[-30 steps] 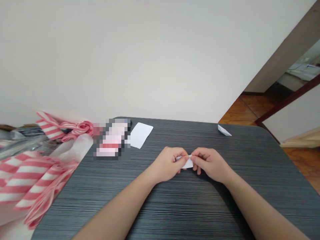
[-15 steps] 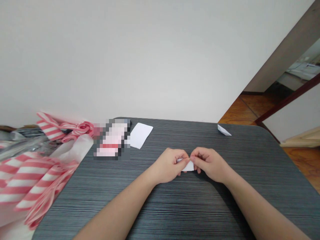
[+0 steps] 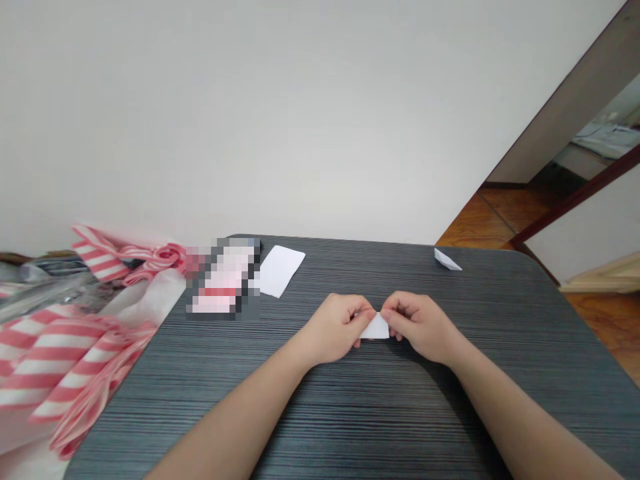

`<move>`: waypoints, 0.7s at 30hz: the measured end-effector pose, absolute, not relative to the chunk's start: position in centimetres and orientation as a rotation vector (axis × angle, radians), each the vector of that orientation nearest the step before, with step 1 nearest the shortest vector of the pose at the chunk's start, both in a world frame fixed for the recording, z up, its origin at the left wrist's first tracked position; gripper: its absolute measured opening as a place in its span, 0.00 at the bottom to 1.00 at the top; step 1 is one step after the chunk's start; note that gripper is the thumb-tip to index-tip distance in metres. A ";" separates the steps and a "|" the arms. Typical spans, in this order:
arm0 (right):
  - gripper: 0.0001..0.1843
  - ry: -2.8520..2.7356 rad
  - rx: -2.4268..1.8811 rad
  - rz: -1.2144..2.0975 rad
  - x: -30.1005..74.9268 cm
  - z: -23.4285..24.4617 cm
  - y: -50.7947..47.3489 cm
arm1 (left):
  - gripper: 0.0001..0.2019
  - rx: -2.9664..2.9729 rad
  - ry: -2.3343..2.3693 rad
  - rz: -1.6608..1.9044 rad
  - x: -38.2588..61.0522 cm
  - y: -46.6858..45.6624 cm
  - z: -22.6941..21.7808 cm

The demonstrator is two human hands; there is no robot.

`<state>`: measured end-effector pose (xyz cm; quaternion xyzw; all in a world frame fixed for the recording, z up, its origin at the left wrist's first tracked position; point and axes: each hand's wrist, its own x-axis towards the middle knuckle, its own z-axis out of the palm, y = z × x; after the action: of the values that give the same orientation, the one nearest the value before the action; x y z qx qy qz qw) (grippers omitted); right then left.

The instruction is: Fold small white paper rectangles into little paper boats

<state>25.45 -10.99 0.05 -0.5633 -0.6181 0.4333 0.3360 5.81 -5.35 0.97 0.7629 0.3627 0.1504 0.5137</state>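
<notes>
Both of my hands pinch one small piece of white paper [image 3: 376, 329] just over the dark table. My left hand [image 3: 340, 328] grips its left side between thumb and fingers. From the other side, my right hand [image 3: 419, 325] has thumb and forefinger closed on the top right of the paper. The two thumbs nearly meet at its upper edge, and the fingers hide part of it. Its lower edge shows as a straight line facing me.
White paper sheets [image 3: 283, 271] lie at the back left beside a blurred-out phone-like object [image 3: 225, 277]. A folded white paper piece [image 3: 447, 260] sits at the back right. Pink-and-white striped cloth [image 3: 55, 353] is heaped left of the table [image 3: 320, 427]. A wall [image 3: 310, 120] rises behind.
My hands have shifted up very slightly. More of the white paper shows between them now, and the left fingers beneath it are less visible.
</notes>
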 end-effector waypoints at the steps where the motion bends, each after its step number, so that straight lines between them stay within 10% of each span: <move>1: 0.08 -1.609 -1.467 1.135 25.5 0.0 -11.0 | 0.15 1.832 0.874 0.358 5.8 -5.4 1.1; 21: 0.08 -1.543 -1.470 1.097 26.1 -0.3 -11.0 | 0.15 1.737 0.924 0.411 5.4 -4.9 1.0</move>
<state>26.11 -11.02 -0.28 -0.5714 -0.5997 0.4263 0.3635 5.36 -4.91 0.96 0.7295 0.3880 0.1727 0.5361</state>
